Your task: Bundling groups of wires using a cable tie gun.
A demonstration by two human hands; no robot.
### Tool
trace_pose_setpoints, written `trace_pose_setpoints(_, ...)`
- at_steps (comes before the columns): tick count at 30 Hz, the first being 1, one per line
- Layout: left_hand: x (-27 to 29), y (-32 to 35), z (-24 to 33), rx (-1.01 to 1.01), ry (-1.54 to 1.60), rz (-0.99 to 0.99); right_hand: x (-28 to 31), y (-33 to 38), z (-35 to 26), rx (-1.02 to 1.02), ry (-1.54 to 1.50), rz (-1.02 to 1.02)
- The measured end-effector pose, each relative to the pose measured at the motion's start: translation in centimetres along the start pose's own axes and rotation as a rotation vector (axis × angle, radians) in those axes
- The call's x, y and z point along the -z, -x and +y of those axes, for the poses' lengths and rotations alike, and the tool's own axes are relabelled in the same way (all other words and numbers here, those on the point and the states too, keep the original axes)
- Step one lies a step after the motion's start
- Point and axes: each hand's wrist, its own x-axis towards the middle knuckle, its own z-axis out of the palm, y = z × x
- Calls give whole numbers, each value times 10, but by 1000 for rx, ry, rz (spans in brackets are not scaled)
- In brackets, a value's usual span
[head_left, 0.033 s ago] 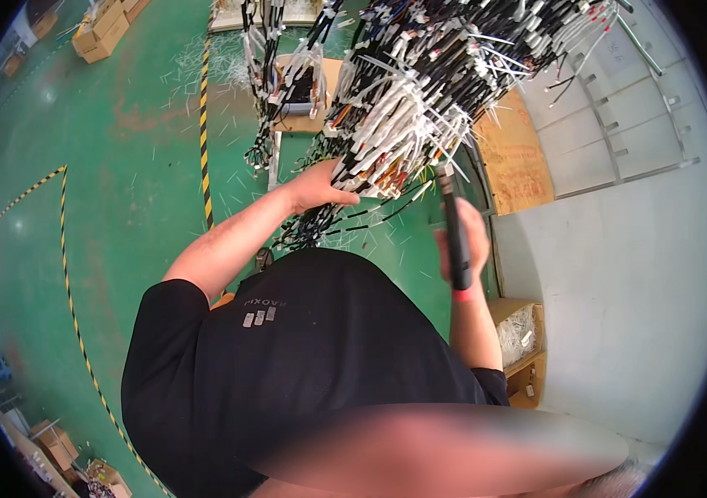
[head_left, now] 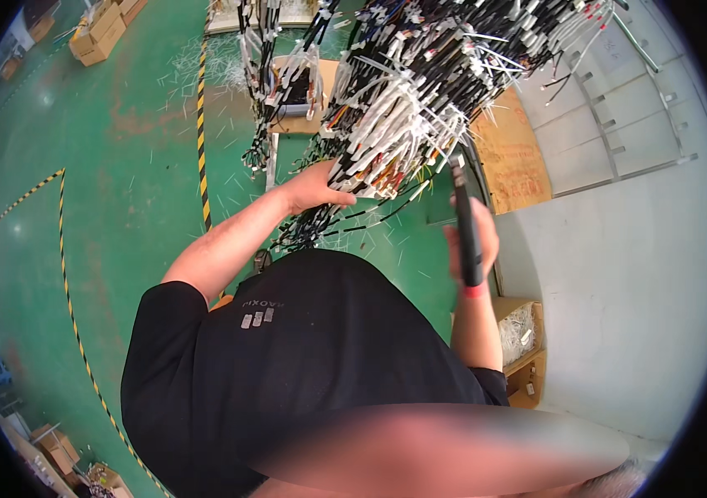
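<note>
A thick hanging mass of wire harnesses (head_left: pixel 395 124), mostly black and white with some orange and red wires, fills the top centre. White cable ties stick out of it at many angles. My left hand (head_left: pixel 314 187) is closed around the lower left part of this mass, thumb in front and fingers hidden behind the wires. Right of the mass, my right hand (head_left: pixel 486 236) grips a long black cable tie gun (head_left: pixel 468 232), its narrow nose pointing up and away from me. The nose is near the wires' lower right edge; whether it touches a tie, I cannot tell.
Another cluster of harnesses (head_left: pixel 262 83) hangs to the left, by a dark bin (head_left: pixel 295 108). Snipped tie ends lie on the green floor (head_left: pixel 138 199). A cardboard sheet (head_left: pixel 511 158) leans at the right near a pale wall (head_left: pixel 619 290). An open carton (head_left: pixel 519 332) holds white scraps.
My right hand and the cable tie gun have shifted slightly to the right, away from the wires. My left hand stays on the harnesses.
</note>
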Motion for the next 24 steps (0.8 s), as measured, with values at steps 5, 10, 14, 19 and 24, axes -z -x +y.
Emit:
trace_pose_setpoints(5, 6, -1, -5, 89, 172, -140, 57, -56, -4, -315, -144, -209)
trace_pose_setpoints(10, 8, 0, -1, 100, 166, -145, 52, -86, 0, -135, -56, -445)
trace_pose_setpoints(14, 9, 2, 4, 97, 205, -174, 46, -100, -7, -94, -17, -499)
trace_pose_setpoints(19, 7, -1, -6, 35, 2, -73, 39, -105, -14, -78, 42, -531)
trace_pose_setpoints(24, 0, 6, 5, -24, -244, -21, 26, -98, -29, -92, 8, -485)
